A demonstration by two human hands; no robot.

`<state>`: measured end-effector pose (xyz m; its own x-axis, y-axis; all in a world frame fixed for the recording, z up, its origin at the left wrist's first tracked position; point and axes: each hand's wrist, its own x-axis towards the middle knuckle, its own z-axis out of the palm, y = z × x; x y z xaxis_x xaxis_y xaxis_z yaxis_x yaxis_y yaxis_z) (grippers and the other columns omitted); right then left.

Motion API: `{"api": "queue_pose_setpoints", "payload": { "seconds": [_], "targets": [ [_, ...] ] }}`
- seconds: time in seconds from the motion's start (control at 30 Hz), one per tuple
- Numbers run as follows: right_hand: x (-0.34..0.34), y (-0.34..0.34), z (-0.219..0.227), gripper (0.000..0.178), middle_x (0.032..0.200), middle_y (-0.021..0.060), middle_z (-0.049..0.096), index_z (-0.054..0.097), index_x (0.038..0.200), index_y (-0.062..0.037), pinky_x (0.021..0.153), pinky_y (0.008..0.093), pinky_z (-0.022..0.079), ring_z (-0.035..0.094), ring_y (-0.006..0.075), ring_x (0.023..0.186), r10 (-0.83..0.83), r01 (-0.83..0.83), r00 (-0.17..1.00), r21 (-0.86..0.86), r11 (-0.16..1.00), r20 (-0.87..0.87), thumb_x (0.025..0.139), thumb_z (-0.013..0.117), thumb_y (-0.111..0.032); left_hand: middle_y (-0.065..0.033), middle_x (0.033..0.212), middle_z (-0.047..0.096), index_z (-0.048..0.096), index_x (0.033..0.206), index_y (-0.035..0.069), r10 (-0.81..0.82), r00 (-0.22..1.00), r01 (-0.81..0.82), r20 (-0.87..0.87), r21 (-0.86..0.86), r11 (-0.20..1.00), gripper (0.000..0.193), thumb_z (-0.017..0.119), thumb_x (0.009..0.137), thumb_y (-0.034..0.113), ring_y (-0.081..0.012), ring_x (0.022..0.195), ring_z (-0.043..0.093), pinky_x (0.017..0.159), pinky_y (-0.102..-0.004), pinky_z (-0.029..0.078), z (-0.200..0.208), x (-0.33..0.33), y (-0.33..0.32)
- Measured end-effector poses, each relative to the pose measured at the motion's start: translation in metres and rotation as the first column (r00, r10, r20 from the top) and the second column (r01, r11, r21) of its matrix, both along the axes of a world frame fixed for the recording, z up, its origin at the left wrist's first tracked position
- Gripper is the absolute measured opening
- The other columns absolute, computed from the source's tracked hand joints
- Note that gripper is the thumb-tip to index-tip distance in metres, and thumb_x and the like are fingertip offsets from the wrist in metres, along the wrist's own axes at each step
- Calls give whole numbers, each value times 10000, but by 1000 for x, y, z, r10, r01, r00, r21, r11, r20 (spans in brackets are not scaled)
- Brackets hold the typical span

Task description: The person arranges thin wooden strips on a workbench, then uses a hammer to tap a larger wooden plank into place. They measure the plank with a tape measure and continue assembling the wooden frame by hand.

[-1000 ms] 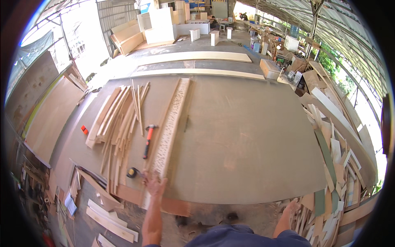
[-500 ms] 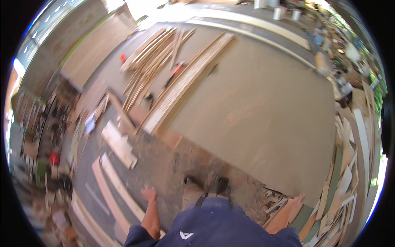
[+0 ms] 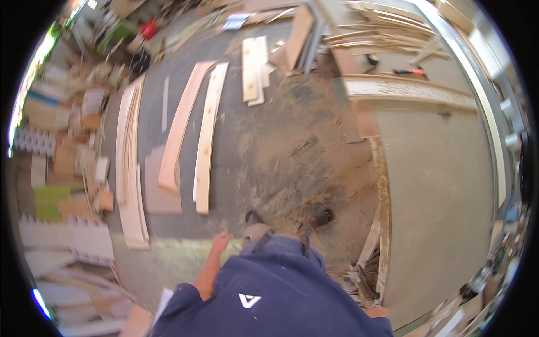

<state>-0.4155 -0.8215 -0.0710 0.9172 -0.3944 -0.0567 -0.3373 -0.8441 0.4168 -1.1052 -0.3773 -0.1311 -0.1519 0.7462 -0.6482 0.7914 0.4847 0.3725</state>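
My left hand (image 3: 222, 240) hangs low in front of my body, holding nothing, its fingers loosely apart. Just beyond it on the floor lies a long pale wood board (image 3: 211, 140), and a pinkish board (image 3: 185, 129) lies to that board's left. My right hand (image 3: 377, 312) shows only in part past my dark blue shirt, close to the near corner of a broad flat worktable (image 3: 432, 208). Its fingers are too small and blurred to make out, and I cannot tell whether it touches the table.
Several long strips (image 3: 128, 163) lie further left, beside piled offcuts (image 3: 84, 196). Ahead are short white boards (image 3: 250, 70). On the table rest a long pale beam (image 3: 404, 90), a red-and-black hammer (image 3: 410, 72) and bundled thin strips (image 3: 387, 36). Scraps (image 3: 359, 275) gather by its near edge.
My view has turned left: the table has swung to the right side and the floor boards have come to the middle. Both hands have dropped closer to my body.
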Motion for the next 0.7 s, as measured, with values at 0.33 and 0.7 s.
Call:
{"api": "queue_pose_setpoints", "payload": {
  "seconds": [0.33, 0.7],
  "targets": [
    [-79, 184, -77, 667, 1416, 249, 486, 470, 1373, 63, 1085, 510, 397, 480, 359, 1312, -563, -71, 812, 932, -355, -152, 983, 422, -475, -237, 1175, 699, 632, 1269, -63, 472, 874, -473, 114, -20, 881, 565, 737, 824, 268, -250, 1067, 688, 901, -354, 526, 43, -190, -15],
    [-444, 549, -104, 531, 1076, 210, 701, 567, 1264, 71, 697, 401, 591, 722, 298, 882, 635, 492, 521, 809, 323, -570, 1004, 572, -393, -118, 1011, 732, 643, 1262, -15, 606, 685, -679, 404, 53, 732, 487, 731, 855, 239, -177, 766, 694, 600, -305, 533, -33, -317, 80]
  ]
}}
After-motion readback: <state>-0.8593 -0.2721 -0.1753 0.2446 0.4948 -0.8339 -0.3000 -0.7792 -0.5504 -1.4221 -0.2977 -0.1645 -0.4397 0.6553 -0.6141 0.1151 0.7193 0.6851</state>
